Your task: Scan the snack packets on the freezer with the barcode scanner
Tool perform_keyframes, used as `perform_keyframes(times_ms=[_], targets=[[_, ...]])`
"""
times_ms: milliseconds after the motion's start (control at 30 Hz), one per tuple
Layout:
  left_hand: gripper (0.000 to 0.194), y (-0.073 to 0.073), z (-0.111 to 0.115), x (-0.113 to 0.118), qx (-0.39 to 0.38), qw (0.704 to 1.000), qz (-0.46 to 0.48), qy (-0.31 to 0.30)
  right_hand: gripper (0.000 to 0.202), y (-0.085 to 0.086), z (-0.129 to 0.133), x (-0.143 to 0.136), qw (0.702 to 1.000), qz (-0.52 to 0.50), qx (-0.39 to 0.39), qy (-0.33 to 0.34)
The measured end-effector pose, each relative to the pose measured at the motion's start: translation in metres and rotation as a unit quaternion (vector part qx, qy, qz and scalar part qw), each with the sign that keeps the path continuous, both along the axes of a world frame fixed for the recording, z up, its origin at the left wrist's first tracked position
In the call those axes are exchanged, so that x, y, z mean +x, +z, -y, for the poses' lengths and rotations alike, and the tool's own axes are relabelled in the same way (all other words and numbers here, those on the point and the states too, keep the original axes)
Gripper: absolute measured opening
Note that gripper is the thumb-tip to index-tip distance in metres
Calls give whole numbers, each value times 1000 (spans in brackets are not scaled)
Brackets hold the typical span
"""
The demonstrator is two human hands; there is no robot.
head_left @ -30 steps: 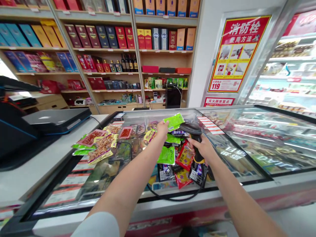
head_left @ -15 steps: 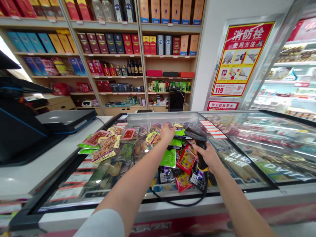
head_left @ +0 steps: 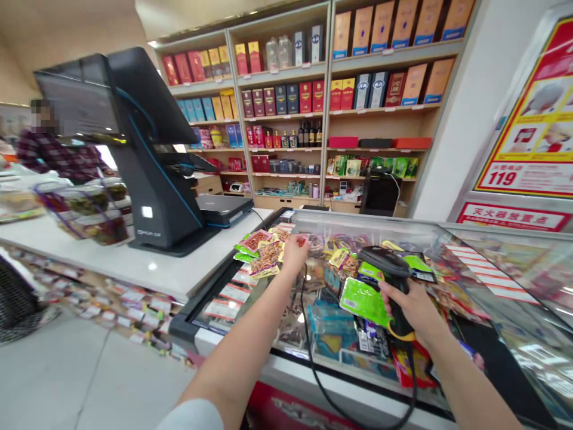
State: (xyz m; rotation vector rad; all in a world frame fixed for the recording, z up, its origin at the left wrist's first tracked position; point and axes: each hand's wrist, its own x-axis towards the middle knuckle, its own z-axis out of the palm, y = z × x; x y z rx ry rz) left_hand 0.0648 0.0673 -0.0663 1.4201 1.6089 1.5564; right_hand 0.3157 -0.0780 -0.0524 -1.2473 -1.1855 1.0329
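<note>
My right hand (head_left: 414,310) is wrapped round the handle of a black barcode scanner (head_left: 385,263), held over snack packets on the glass freezer top. Beside it lie a bright green packet (head_left: 363,300) and a black packet (head_left: 372,337). My left hand (head_left: 295,254) has its fingers closed on a small red packet (head_left: 302,241), mostly hidden by the hand. Just left of that hand is a pile of brown and yellow snack packets (head_left: 268,255). A yellow-labelled packet (head_left: 342,261) lies between my hands.
The scanner's black cable (head_left: 308,334) hangs over the freezer's front edge. On the white counter (head_left: 179,276) at left stand a dark register terminal (head_left: 163,173) and tubs of food (head_left: 105,230). A person (head_left: 58,143) in a checked shirt is behind. Shelves (head_left: 286,74) hold boxes.
The view has turned left. My left hand has moved left from the middle packets to beside the left pile, at the small red packet. My right hand still holds the scanner.
</note>
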Motion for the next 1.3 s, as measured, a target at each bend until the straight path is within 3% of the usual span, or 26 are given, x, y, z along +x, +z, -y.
perform_keyframes(times_ms=[167, 333, 433, 533, 767, 900, 1000, 1067, 1167, 1300], targets=[[23, 7, -2, -80, -19, 981, -146, 126, 35, 3, -9, -44, 999, -4, -14, 47], [32, 15, -7, -132, -123, 943, -272, 148, 39, -2, -18, -78, 997, -7, -6, 75], [45, 14, -12, -143, -184, 906, -368, 102, 38, -2, -21, -92, 996, 11, -30, 87], [48, 12, -15, -144, -193, 875, -440, 68, 35, -2, -21, -103, 994, 29, -42, 93], [30, 12, -14, -148, -179, 876, -426, 140, 35, -16, -24, -105, 994, 38, -45, 93], [26, 14, -14, -166, -124, 922, -317, 186, 36, -14, -22, -104, 995, 31, -51, 84], [17, 16, -13, -173, -38, 975, -129, 175, 35, -9, -20, -104, 994, 30, -52, 87], [24, 17, -9, -167, 18, 991, 35, 128, 35, -7, -19, -104, 995, 30, -47, 89], [32, 19, 5, -144, 41, 969, 244, 21, 33, -8, -18, -103, 993, 38, -34, 103], [23, 15, 25, -104, -4, 922, 375, -97, 29, -6, -16, -104, 991, 43, -21, 124]])
